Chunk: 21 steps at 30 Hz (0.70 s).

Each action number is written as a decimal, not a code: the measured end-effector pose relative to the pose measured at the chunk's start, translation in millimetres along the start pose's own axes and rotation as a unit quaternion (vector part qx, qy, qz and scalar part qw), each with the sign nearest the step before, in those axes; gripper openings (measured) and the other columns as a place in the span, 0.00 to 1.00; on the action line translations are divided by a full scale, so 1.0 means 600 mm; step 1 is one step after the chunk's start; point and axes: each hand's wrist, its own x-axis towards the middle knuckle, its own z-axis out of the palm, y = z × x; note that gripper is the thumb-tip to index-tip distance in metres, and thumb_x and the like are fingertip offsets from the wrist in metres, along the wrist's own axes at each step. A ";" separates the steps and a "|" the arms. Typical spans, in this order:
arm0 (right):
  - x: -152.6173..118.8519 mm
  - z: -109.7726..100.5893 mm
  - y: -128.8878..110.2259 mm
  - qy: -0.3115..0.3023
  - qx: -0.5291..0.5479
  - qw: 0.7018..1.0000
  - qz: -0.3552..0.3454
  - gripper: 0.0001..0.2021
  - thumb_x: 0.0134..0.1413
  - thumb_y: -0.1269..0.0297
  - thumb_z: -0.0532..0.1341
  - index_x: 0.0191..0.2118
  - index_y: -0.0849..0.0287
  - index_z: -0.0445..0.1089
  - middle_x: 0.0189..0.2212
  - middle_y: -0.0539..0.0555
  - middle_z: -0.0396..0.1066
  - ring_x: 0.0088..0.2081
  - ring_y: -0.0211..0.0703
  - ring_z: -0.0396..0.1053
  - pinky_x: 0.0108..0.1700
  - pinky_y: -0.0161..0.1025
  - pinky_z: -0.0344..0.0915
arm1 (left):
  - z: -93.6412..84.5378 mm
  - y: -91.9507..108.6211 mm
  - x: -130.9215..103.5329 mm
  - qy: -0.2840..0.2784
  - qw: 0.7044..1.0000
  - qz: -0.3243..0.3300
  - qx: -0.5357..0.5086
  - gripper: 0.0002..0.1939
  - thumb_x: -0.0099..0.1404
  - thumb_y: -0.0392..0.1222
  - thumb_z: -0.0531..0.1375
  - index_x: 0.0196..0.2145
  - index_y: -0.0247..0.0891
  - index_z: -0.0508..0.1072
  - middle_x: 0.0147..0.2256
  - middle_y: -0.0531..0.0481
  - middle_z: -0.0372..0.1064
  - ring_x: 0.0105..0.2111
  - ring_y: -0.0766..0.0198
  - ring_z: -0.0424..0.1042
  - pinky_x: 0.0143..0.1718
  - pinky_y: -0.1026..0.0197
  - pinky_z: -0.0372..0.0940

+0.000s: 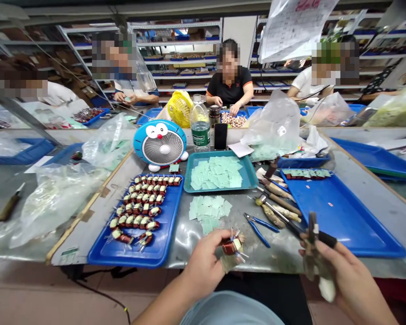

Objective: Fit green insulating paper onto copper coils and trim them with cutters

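Note:
My left hand (206, 262) is closed around a copper-wound coil (230, 246) with a pale core and wire leads sticking out. A greenish piece (228, 262) shows just under the coil, by my fingers. My right hand (347, 271) is closed on blurred pliers (313, 248), jaws up, with a whitish grip end pointing down. Near that hand lies a hammer (292, 223) with a black grip. Blue-handled cutters (257, 228) lie between my hands. Loose pale green square sheets (209, 210) are on the table ahead of my left hand.
A blue tray (171, 239) holds rows of coils at left. Another blue tray (358, 216) at right has coils with green sheets along its far edge. A teal tray (187, 174) of green sheets, a fan (162, 146) and a bottle (200, 126) stand ahead. Several co-workers sit opposite.

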 end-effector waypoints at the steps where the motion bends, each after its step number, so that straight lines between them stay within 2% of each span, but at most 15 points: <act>1: -0.013 0.009 -0.019 -0.051 0.082 0.993 0.073 0.43 0.45 0.35 0.65 0.59 0.63 0.63 0.54 0.62 0.68 0.48 0.48 0.74 0.44 0.38 0.75 | -0.002 -0.002 0.002 -0.002 0.999 0.036 0.041 0.18 0.68 0.44 0.66 0.53 0.38 0.73 0.49 0.41 0.76 0.48 0.55 0.75 0.51 0.56 0.68; 2: -0.027 0.018 -0.037 -0.124 0.129 0.977 0.115 0.44 0.48 0.33 0.62 0.63 0.61 0.59 0.57 0.63 0.65 0.50 0.49 0.74 0.49 0.43 0.75 | -0.003 -0.005 0.003 -0.006 0.995 0.070 0.078 0.17 0.68 0.44 0.65 0.53 0.37 0.74 0.47 0.41 0.76 0.47 0.55 0.76 0.50 0.56 0.68; 4: -0.055 0.037 -0.062 -0.252 0.104 0.952 0.139 0.42 0.51 0.36 0.63 0.64 0.58 0.57 0.56 0.62 0.65 0.49 0.46 0.73 0.52 0.45 0.75 | -0.006 -0.010 0.007 -0.010 0.983 0.128 0.135 0.17 0.69 0.42 0.64 0.54 0.36 0.74 0.43 0.41 0.76 0.42 0.55 0.76 0.45 0.57 0.69; 6: -0.081 0.051 -0.076 -0.303 -0.041 0.950 0.066 0.34 0.54 0.43 0.65 0.61 0.59 0.61 0.50 0.59 0.68 0.47 0.40 0.72 0.52 0.37 0.74 | -0.010 -0.013 0.009 -0.004 0.966 0.176 0.188 0.17 0.70 0.40 0.62 0.55 0.37 0.73 0.40 0.42 0.75 0.39 0.56 0.75 0.40 0.58 0.70; 8: -0.097 0.060 -0.085 -0.299 -0.222 0.925 -0.071 0.22 0.59 0.48 0.63 0.49 0.62 0.68 0.44 0.56 0.69 0.45 0.33 0.70 0.50 0.29 0.72 | -0.014 -0.013 0.009 0.002 0.949 0.215 0.230 0.17 0.71 0.39 0.61 0.56 0.38 0.73 0.38 0.43 0.75 0.36 0.57 0.75 0.38 0.60 0.69; 10: -0.104 0.067 -0.094 -0.276 -0.353 0.870 -0.206 0.17 0.64 0.51 0.58 0.40 0.63 0.69 0.40 0.55 0.68 0.42 0.30 0.67 0.48 0.25 0.69 | -0.018 -0.011 0.008 0.004 0.934 0.243 0.262 0.17 0.71 0.38 0.61 0.56 0.38 0.72 0.37 0.44 0.74 0.35 0.58 0.75 0.35 0.61 0.68; 12: -0.103 0.073 -0.104 -0.264 -0.418 0.817 -0.297 0.16 0.68 0.55 0.55 0.37 0.63 0.69 0.39 0.54 0.67 0.41 0.27 0.66 0.45 0.23 0.67 | -0.022 -0.008 0.005 0.004 0.922 0.261 0.287 0.17 0.71 0.38 0.61 0.56 0.37 0.72 0.36 0.45 0.74 0.33 0.59 0.75 0.34 0.61 0.67; 14: -0.102 0.080 -0.112 -0.264 -0.447 0.780 -0.350 0.14 0.69 0.58 0.54 0.36 0.62 0.69 0.38 0.53 0.67 0.40 0.26 0.66 0.42 0.22 0.66 | -0.025 -0.007 0.001 0.003 0.912 0.275 0.305 0.16 0.71 0.39 0.61 0.56 0.37 0.71 0.37 0.45 0.75 0.34 0.59 0.75 0.34 0.61 0.67; 17: -0.103 0.084 -0.117 -0.262 -0.480 0.741 -0.389 0.12 0.68 0.60 0.55 0.36 0.62 0.69 0.37 0.52 0.67 0.38 0.25 0.66 0.40 0.22 0.66 | -0.029 -0.005 -0.004 0.004 0.906 0.287 0.310 0.16 0.71 0.40 0.61 0.55 0.35 0.71 0.38 0.44 0.76 0.33 0.59 0.75 0.33 0.60 0.66; 19: -0.106 0.082 -0.116 -0.235 -0.494 0.723 -0.423 0.10 0.67 0.60 0.56 0.41 0.60 0.70 0.40 0.52 0.68 0.40 0.27 0.68 0.42 0.23 0.68 | -0.031 -0.006 -0.007 0.006 0.907 0.291 0.304 0.17 0.71 0.40 0.61 0.55 0.35 0.70 0.37 0.45 0.76 0.33 0.59 0.75 0.32 0.61 0.66; 21: -0.110 0.079 -0.116 -0.194 -0.497 0.704 -0.470 0.12 0.67 0.58 0.56 0.47 0.58 0.70 0.46 0.52 0.69 0.46 0.30 0.69 0.47 0.25 0.70 | -0.033 -0.006 -0.009 0.003 0.908 0.292 0.300 0.17 0.71 0.40 0.62 0.55 0.35 0.71 0.36 0.45 0.75 0.32 0.60 0.74 0.31 0.61 0.65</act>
